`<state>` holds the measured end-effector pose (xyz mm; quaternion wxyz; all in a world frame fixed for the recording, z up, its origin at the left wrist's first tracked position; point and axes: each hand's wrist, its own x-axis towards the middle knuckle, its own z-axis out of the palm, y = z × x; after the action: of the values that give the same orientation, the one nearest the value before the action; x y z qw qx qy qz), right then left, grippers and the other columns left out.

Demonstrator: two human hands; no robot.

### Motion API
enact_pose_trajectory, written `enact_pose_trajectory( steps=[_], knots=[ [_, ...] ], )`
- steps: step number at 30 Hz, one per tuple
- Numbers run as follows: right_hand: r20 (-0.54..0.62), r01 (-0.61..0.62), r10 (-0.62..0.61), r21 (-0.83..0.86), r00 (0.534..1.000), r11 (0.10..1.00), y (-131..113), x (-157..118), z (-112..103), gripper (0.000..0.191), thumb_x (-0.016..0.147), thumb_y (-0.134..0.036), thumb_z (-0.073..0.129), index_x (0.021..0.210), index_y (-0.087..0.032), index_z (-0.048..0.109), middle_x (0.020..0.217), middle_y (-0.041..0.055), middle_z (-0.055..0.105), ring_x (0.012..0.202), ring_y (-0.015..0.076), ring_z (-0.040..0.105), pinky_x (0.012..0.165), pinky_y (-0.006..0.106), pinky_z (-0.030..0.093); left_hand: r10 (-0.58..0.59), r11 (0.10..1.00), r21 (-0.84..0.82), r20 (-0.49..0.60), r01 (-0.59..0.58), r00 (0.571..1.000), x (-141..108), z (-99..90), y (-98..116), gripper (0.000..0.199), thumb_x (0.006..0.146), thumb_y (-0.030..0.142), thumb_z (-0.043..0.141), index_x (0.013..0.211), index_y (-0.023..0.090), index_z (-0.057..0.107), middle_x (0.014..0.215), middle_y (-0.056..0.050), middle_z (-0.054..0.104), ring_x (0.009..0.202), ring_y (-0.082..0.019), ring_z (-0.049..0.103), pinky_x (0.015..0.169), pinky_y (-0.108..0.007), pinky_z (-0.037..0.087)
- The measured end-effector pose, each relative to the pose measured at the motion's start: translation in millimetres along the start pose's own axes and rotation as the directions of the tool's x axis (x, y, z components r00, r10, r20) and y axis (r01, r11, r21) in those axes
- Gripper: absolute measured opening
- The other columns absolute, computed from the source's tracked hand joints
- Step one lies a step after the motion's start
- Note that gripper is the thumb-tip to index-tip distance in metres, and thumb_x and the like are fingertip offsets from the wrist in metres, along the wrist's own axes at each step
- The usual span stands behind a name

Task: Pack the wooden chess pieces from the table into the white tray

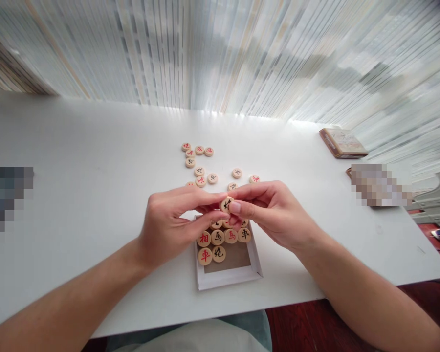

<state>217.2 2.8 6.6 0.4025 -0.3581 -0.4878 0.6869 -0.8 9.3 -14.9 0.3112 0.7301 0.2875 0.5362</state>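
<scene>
A round wooden Chinese chess piece (226, 204) with a black character is pinched between both hands, above the far part of a shallow white box. My left hand (178, 215) touches it from the left with fingertips and thumb. From the other side, my right hand (269, 210) grips it, thumb on its face. Inside the open box (227, 281) lie rows of pieces, among them a red one (205, 256) and a black one (219, 253) in the nearest row. My fingers partly hide the farther rows.
Several loose chess pieces with red or black characters, such as a red one (186, 146), lie scattered beyond my hands on the white table (95, 195). A flat brown box (344, 143) is at the back right, with a blurred-out item beside it. Striped curtains (190, 54) hang behind.
</scene>
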Motion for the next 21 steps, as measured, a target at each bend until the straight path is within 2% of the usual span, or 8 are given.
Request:
enact_pose_trajectory(
  steps=[3,6,12,16,19,21],
  knots=[
    [-0.052,0.073,-0.074,-0.022,0.996,0.997,1.4,1.3,2.2,0.022,0.085,-0.028,0.096,0.106,-0.024,0.091,0.091,0.0062,0.086,0.074,0.0133,0.077,0.073,0.023,0.067,-0.08,0.993,-0.087,-0.018,0.078,0.997,1.6,1.6,-1.7,0.038,0.085,0.008,0.089,0.115,0.033,0.088,0.098,-0.001,0.086,0.081,-0.016,0.08,0.069,-0.025,0.067],
    [-0.108,0.154,-0.161,-0.072,0.981,0.985,3.6,3.2,4.5,0.022,0.079,-0.025,0.1,0.1,-0.025,0.091,0.094,0.0063,0.087,0.085,0.0181,0.081,0.08,0.028,0.071,-0.177,0.965,-0.201,-0.021,0.169,0.984,2.9,3.3,-2.8,0.033,0.086,0.006,0.086,0.108,0.03,0.09,0.1,-0.002,0.086,0.088,-0.016,0.081,0.074,-0.023,0.069],
    [-0.146,0.281,-0.302,-0.149,0.942,0.948,5.9,4.1,6.9,0.023,0.076,-0.024,0.102,0.096,-0.026,0.091,0.094,0.0055,0.086,0.084,0.0185,0.081,0.077,0.029,0.072,-0.234,0.944,-0.25,-0.05,0.215,0.971,3.6,4.9,0.3,0.028,0.084,0.007,0.089,0.1,0.029,0.09,0.099,0.0,0.087,0.091,-0.016,0.082,0.082,-0.024,0.07],
    [-0.192,0.231,-0.256,-0.142,0.948,0.963,5.3,2.2,8.4,0.03,0.072,-0.026,0.104,0.099,-0.025,0.091,0.092,0.0059,0.087,0.086,0.0216,0.083,0.08,0.033,0.074,-0.292,0.932,-0.242,-0.061,0.269,0.955,3.9,4.7,4.2,0.023,0.084,0.011,0.091,0.098,0.029,0.09,0.098,0.001,0.087,0.092,-0.016,0.082,0.085,-0.025,0.071],
    [-0.208,0.164,-0.186,-0.118,0.96,0.979,4.9,1.3,7.8,0.036,0.068,-0.028,0.106,0.1,-0.023,0.091,0.092,0.0069,0.087,0.078,0.0221,0.082,0.073,0.035,0.074,-0.328,0.922,-0.238,-0.058,0.306,0.943,3.9,4.0,5.4,0.021,0.082,0.016,0.094,0.098,0.028,0.09,0.097,0.0,0.088,0.09,-0.018,0.083,0.084,-0.027,0.072],
    [-0.203,0.124,-0.138,-0.084,0.969,0.989,4.6,1.5,6.4,0.037,0.067,-0.028,0.106,0.1,-0.022,0.091,0.088,0.0067,0.087,0.071,0.02,0.081,0.068,0.032,0.072,-0.346,0.915,-0.238,-0.048,0.326,0.937,3.9,3.5,5.6,0.021,0.08,0.019,0.097,0.098,0.027,0.09,0.096,0.0,0.088,0.088,-0.02,0.084,0.083,-0.029,0.073]
  ],
)
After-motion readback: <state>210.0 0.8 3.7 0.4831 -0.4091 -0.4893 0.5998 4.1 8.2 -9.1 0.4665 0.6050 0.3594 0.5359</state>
